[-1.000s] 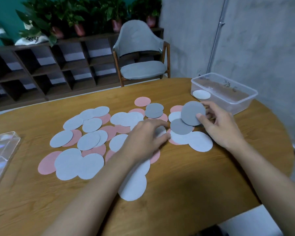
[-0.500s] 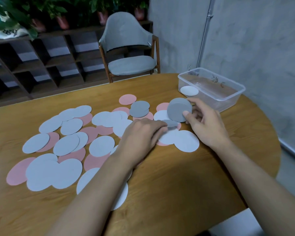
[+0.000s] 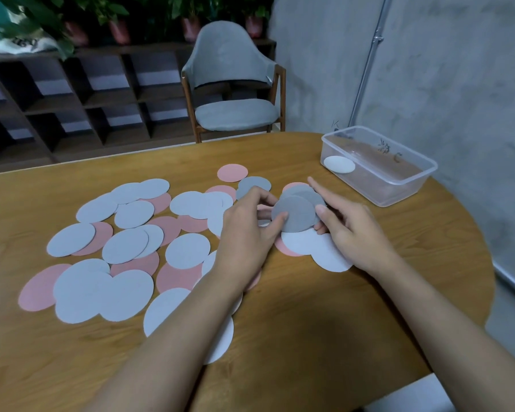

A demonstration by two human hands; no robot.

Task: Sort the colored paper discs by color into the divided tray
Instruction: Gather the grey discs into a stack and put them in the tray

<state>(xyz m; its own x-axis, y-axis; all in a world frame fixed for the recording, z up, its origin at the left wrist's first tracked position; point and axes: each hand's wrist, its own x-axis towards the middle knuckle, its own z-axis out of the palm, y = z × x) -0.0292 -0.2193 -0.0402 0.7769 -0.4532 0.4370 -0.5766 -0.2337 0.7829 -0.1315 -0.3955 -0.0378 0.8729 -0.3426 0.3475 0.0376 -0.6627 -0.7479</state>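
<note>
Left hand and right hand are both pinching the grey discs at frame centre — squaring edges and gripping lightly is probably serving best.

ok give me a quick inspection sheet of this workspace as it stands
surface: wooden table, discs spread over its left and middle.
job's things: pale blue-grey discs and pink discs overlapped; loose dark grey disc lying flat; dark grey stack held up; clear tub far right, one white disc inside.
clutter: nothing seen.
grippers: left hand pinches the stack's front; right hand holds its other side, index finger straight.
cables: nothing seen.
surroundings: grey chair, dark shelving, potted plants, wall pipe.
</note>
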